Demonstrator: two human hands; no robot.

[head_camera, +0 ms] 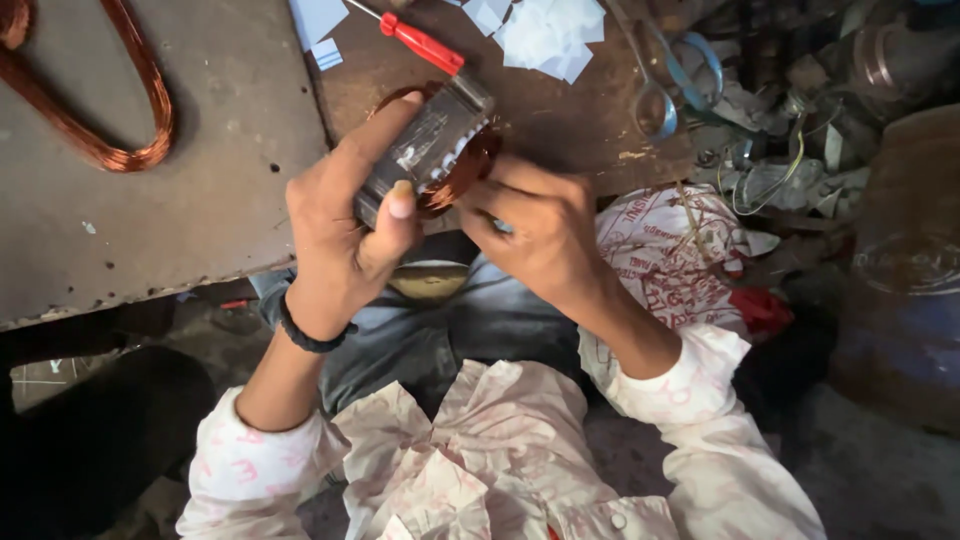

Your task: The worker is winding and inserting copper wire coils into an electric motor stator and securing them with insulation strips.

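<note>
My left hand (345,215) grips a round metal motor stator (425,145) wound with copper wire, thumb across its grey laminated side. My right hand (535,235) is pressed against the stator's right end, fingers curled at the copper winding and pinching something small and pale. Both hands hold the part just above the near edge of a worn workbench (220,180), over my lap.
A red-handled screwdriver (420,42) lies just beyond the stator. Cut white paper pieces (545,30) and scissors (665,85) sit farther back. A copper wire coil (95,110) lies at far left. Metal scrap (790,130) and a printed cloth bag (670,255) are on the right.
</note>
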